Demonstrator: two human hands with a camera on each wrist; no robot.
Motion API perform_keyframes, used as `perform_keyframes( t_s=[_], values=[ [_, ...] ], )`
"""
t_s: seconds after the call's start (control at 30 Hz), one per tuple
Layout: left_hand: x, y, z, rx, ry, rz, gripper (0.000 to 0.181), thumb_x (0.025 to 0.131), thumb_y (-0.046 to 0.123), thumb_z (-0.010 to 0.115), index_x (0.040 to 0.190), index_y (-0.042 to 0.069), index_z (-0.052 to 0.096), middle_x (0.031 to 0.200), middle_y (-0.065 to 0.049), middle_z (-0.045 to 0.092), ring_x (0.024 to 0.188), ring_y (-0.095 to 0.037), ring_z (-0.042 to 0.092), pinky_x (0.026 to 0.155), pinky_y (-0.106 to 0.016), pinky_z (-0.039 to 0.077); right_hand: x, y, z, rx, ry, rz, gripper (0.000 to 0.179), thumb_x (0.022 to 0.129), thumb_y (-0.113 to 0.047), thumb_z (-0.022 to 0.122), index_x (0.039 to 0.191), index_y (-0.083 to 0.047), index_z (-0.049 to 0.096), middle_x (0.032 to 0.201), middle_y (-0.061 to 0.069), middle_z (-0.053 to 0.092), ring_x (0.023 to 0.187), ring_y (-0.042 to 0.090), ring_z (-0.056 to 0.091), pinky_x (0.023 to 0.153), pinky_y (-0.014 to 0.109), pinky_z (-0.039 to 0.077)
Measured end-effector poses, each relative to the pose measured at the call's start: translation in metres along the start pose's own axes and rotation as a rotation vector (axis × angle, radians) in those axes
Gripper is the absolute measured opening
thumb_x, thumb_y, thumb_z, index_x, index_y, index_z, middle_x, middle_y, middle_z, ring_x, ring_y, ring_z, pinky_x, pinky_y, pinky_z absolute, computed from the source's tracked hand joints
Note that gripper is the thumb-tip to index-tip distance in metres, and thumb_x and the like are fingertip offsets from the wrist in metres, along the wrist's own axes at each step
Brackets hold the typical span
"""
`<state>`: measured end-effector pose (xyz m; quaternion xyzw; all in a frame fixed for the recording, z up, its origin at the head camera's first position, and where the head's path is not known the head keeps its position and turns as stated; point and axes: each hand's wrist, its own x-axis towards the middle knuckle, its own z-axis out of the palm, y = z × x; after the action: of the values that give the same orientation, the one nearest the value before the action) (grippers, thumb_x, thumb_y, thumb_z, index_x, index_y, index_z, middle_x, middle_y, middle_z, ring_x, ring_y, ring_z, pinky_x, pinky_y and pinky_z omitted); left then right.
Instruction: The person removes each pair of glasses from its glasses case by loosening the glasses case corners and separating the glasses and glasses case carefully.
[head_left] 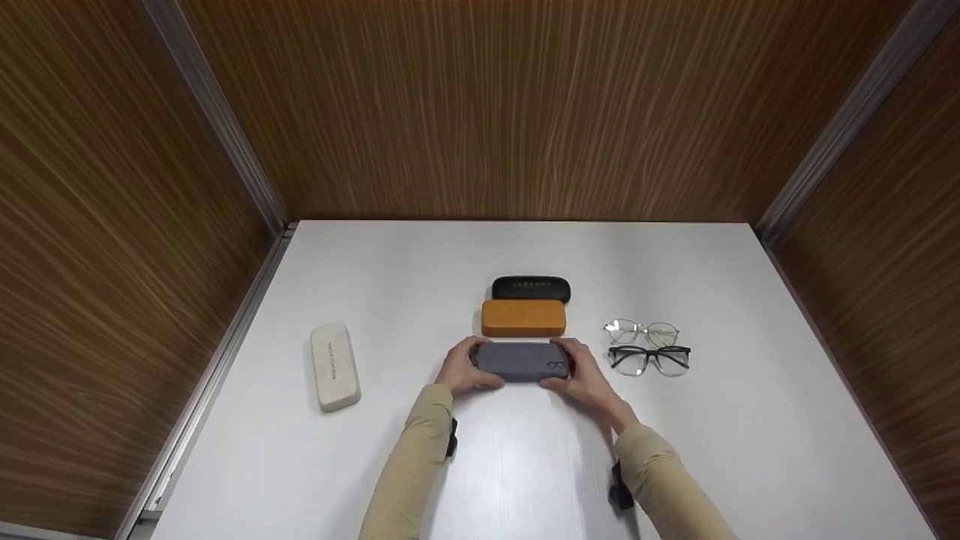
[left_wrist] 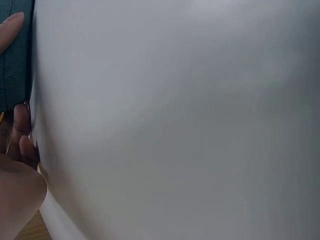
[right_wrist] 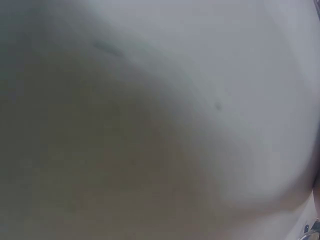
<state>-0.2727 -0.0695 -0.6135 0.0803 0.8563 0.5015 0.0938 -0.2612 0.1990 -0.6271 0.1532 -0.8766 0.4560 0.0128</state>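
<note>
Between both hands lies a dark grey glasses case (head_left: 517, 361) with a small glasses mark at its right end. My left hand (head_left: 460, 369) grips its left end, thumb along the near edge and fingers round the far side. The right hand (head_left: 588, 379) holds the other end in the same way. Just beyond sits an orange glasses case (head_left: 523, 318), and behind that a black one (head_left: 531, 288). In the left wrist view the grey case (left_wrist: 14, 65) looks bluish, with a thumb on it. The right wrist view shows mostly table surface.
A cream glasses case (head_left: 335, 367) lies apart at the left of the white table (head_left: 405, 270). To the right are thin-framed glasses (head_left: 642, 331) and black-framed glasses (head_left: 649, 360), one behind the other. Wood-grain panels (head_left: 480, 112) wall the table at the back and sides.
</note>
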Motion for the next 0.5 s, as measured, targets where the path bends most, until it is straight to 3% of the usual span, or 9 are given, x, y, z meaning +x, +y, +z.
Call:
perform_keyframes(
  t_s=[0.23, 0.5],
  values=[
    [-0.0014, 0.0012, 0.0016, -0.056, -0.015, -0.051, 0.082, 0.067, 0.017, 0.094, 0.139, 0.011, 0.056, 0.144, -0.014, 0.056, 0.134, -0.033, 0.05, 0.118, -0.047, 0.038, -0.0029, -0.0028, 0.0017, -0.005, 0.004, 0.033, 0.081, 0.073, -0.019, 0.091, 0.142, -0.003, 0.051, 0.136, 0.02, 0.057, 0.126, 0.034, 0.049, 0.117, 0.054, 0.033],
    [-0.0009, 0.0009, 0.0038, -0.028, 0.002, -0.018, 0.083, 0.066, 0.02, 0.096, 0.138, 0.011, 0.057, 0.142, -0.014, 0.058, 0.132, -0.032, 0.052, 0.117, -0.046, 0.039, -0.0034, -0.003, 0.0033, -0.025, 0.029, -0.004, 0.08, 0.073, -0.017, 0.09, 0.142, -0.003, 0.052, 0.134, 0.02, 0.058, 0.125, 0.037, 0.05, 0.117, 0.056, 0.033]
  ],
)
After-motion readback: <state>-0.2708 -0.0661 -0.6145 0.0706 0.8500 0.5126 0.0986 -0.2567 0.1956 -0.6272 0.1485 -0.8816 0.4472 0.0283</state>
